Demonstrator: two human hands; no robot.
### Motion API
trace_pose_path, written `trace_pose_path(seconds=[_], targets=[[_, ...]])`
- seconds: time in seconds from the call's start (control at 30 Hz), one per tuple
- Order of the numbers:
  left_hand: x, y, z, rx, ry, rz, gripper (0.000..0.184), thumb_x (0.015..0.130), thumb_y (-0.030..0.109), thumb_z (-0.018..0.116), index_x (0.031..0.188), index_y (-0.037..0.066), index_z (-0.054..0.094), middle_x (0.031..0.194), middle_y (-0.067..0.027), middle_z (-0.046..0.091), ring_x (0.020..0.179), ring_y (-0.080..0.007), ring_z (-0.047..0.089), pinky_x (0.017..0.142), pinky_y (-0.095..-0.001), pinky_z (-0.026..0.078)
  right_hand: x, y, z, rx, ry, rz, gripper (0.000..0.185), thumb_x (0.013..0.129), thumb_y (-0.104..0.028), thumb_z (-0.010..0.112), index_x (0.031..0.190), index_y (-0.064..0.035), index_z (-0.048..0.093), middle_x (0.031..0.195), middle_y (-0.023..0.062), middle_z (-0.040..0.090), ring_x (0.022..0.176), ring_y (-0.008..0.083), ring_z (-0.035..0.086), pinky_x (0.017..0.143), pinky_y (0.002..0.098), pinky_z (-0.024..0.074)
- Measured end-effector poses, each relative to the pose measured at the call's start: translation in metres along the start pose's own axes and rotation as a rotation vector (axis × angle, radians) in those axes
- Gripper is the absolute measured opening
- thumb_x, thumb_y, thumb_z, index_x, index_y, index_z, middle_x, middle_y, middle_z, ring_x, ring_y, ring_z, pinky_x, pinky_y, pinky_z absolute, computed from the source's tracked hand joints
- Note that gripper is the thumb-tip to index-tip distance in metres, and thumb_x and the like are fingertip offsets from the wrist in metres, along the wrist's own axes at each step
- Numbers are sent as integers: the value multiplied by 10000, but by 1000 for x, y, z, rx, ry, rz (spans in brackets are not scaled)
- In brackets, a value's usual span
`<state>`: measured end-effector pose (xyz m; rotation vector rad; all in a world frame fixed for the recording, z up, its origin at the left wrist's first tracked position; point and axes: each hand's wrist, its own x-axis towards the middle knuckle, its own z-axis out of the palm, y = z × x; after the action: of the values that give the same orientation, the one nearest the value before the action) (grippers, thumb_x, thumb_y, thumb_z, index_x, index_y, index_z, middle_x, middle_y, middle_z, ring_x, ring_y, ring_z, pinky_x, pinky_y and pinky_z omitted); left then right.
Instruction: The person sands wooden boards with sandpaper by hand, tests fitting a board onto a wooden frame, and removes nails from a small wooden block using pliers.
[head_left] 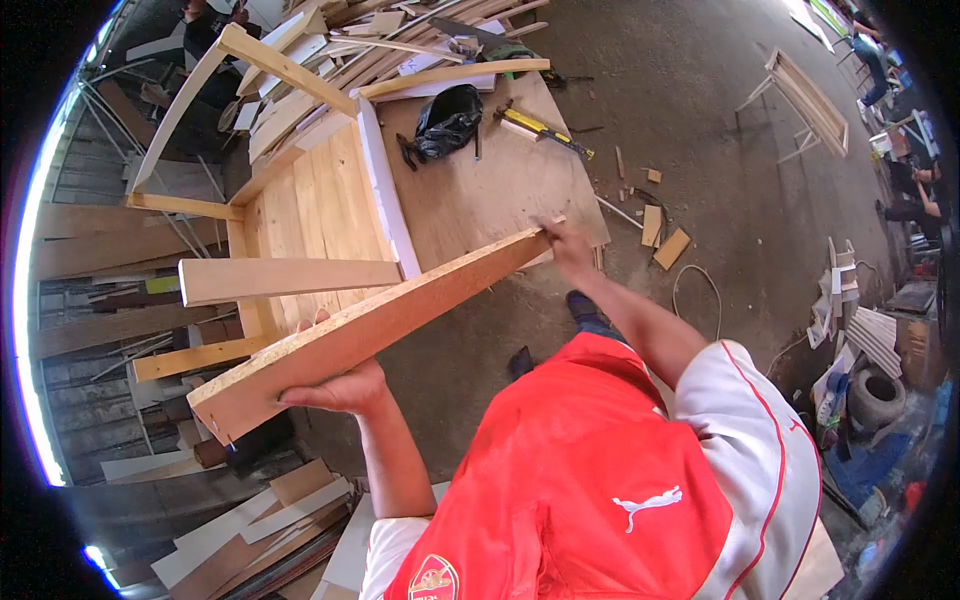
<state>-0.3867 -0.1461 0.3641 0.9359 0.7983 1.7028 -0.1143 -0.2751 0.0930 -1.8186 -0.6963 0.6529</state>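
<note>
A long chipboard plank (385,325) slants across the view in front of my chest. My left hand (345,388) is closed round its lower left part, with the thumb on the near face and fingertips showing over the far edge. At the upper right end, my right hand (568,248) grips the same plank. A small dark nail or screw (228,438) appears to stick out near the plank's left end. Beyond it lies a wooden frame (372,185) with a slatted panel (315,195) and legs sticking out. One flat leg (290,281) passes just behind the plank.
A plywood sheet (500,200) carries a black plastic bag (450,120) and a yellow-and-black tool (545,130). Scrap wood is piled at the back (330,80) and lower left (260,530). Small offcuts (672,248) and a thin cable (697,268) lie on the floor. Other people are farther off.
</note>
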Motion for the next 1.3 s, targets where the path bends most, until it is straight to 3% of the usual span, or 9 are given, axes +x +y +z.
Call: trace_pose_path(seconds=[0.33, 0.43, 0.5, 0.6, 0.8, 0.93, 1.0, 1.17, 1.3], targets=[[6, -1, 6, 38, -119, 61, 1164, 738, 972, 300, 1611, 221, 124, 1644, -99, 209, 1500, -351, 254, 1217, -580, 244, -16, -28, -10, -116, -41, -28, 476, 957, -137, 435, 1375, -274, 619, 1221, 138, 696, 1091, 258, 676, 922, 353, 505], [1, 2, 11, -56, -103, -14, 1128, 728, 977, 307, 1573, 234, 237, 1562, -83, 359, 1422, -324, 390, 1180, -576, 314, -20, -34, -19, -194, -62, 13, 437, 978, -114, 463, 1351, -256, 641, 1193, 139, 707, 1056, 243, 692, 898, 338, 509], [27, -20, -38, -509, -571, -143, 1079, 726, 977, 310, 1515, 242, 324, 1453, -58, 459, 1319, -291, 477, 1138, -569, 367, -9, -16, -30, -230, -51, 70, 389, 1001, -98, 498, 1328, -228, 663, 1158, 137, 720, 1015, 194, 699, 874, 309, 509], [15, -15, -28, -405, -390, -152, 862, 726, 932, 433, 1247, 253, 539, 1124, 40, 634, 1051, -195, 606, 972, -485, 487, -3, 3, -20, -51, -39, -32, 381, 995, -76, 516, 1324, -192, 667, 1147, 126, 727, 997, 154, 678, 886, 294, 498], [17, -23, -41, -764, -597, -249, 955, 743, 968, 279, 1315, 237, 501, 1214, -31, 587, 1142, -248, 577, 1012, -547, 471, -17, 6, -5, 77, -71, 46, 369, 970, 11, 529, 1313, -40, 652, 1214, 60, 715, 1077, 130, 634, 949, 257, 462], [-9, 1, 15, -160, -24, -56, 741, 794, 892, 402, 991, 196, 564, 938, 18, 691, 903, -204, 667, 820, -467, 563, -50, -66, -1, 523, -120, -86, 397, 954, 41, 528, 1331, -24, 635, 1220, 47, 701, 1089, 125, 617, 962, 232, 441], [2, -7, 4, -321, -335, -9, 738, 815, 885, 365, 936, 175, 524, 835, -24, 675, 788, -222, 670, 744, -451, 582, -63, -89, 0, 679, -144, -169, 413, 952, 39, 517, 1345, -26, 625, 1214, 48, 702, 1082, 126, 618, 962, 228, 439], [-2, -4, 10, -139, -276, 102, 727, 849, 868, 310, 863, 157, 459, 653, -77, 603, 606, -238, 644, 616, -434, 598, -53, -76, -17, 64, -73, 76, 418, 968, 44, 488, 1368, -5, 597, 1256, 59, 678, 1135, 123, 601, 1007, 231, 421], [6, -14, -3, -228, -416, 122, 746, 844, 879, 273, 895, 158, 459, 669, -80, 605, 616, -236, 646, 624, -449, 601, -87, -134, -2, 335, -186, -145, 398, 996, -9, 483, 1379, -38, 589, 1306, 108, 656, 1186, 144, 609, 996, 259, 442]])
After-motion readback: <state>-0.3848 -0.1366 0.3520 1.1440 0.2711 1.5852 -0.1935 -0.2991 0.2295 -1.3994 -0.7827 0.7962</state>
